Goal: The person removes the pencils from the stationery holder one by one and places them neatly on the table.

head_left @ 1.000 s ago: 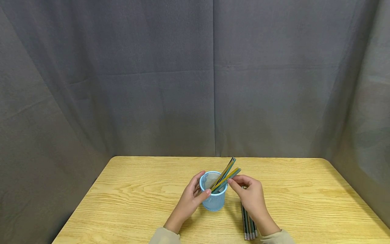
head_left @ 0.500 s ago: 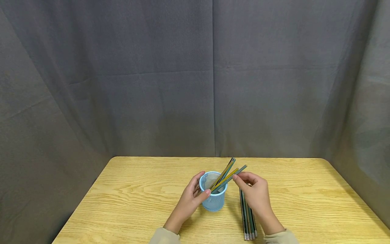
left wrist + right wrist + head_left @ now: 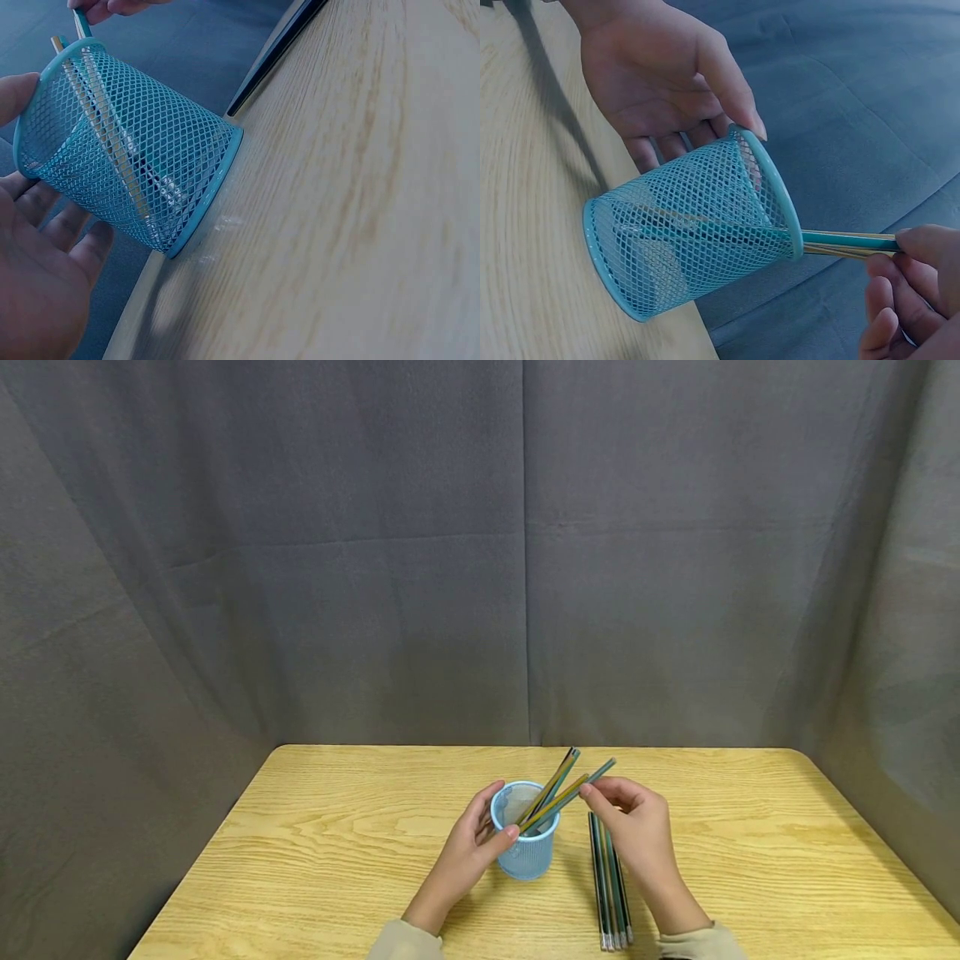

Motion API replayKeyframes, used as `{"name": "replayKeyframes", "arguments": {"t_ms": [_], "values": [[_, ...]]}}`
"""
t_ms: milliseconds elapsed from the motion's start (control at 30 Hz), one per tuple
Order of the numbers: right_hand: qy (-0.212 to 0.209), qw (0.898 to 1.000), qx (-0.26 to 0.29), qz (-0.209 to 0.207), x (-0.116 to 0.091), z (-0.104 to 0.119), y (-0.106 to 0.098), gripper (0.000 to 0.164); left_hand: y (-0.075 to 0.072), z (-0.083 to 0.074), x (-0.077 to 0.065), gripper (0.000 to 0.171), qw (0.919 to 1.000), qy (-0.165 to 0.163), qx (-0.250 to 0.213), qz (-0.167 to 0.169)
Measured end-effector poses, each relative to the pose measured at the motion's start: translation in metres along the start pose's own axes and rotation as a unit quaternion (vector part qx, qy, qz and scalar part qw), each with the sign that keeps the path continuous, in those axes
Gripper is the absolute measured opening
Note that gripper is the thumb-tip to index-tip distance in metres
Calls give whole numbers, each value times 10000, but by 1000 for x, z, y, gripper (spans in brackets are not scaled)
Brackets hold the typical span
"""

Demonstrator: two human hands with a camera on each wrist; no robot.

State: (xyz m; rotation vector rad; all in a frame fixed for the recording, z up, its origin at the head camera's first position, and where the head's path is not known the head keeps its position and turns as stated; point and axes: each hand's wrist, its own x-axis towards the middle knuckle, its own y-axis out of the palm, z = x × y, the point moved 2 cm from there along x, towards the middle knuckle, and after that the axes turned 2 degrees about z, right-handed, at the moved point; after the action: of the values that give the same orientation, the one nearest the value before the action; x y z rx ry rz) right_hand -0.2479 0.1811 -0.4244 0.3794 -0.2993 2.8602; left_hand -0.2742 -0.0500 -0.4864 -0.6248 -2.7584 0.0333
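The left hand point(image 3: 470, 856) holds a round blue cup point(image 3: 527, 858) of holey wire mesh standing on the wooden table point(image 3: 337, 852). The right hand point(image 3: 637, 831) pinches a thin, straight green pencil point(image 3: 603, 769). Its low end is in the cup; its top slants right and away from the person. Other pencils point(image 3: 566, 767) lean beside it. More dark pencils point(image 3: 607, 881) lie side by side.

Head view: mesh cup point(image 3: 525, 862) is blurring lower ends of pencils point(image 3: 555, 784); exact no. inside isn't reading clearly. L hand point(image 3: 468, 857): some fingers are sitting behind cup, partly hidden. R hand point(image 3: 641, 833) is hiding some of its own fingers. Bottom edge is cutting off sleeves point(image 3: 405, 942) & near side of table point(image 3: 300, 877). L wrist view: top edge is cropping a dark strip point(image 3: 276, 56), ID unclear, & R hand.
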Motion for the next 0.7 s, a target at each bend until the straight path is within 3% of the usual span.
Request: {"name": "replayKeyframes", "arguments": {"t_ms": [700], "values": [[-46, 9996, 228, -145, 3, 10, -13, 26, 0, -1, 0, 64, 10000, 9, 18, 0]]}}
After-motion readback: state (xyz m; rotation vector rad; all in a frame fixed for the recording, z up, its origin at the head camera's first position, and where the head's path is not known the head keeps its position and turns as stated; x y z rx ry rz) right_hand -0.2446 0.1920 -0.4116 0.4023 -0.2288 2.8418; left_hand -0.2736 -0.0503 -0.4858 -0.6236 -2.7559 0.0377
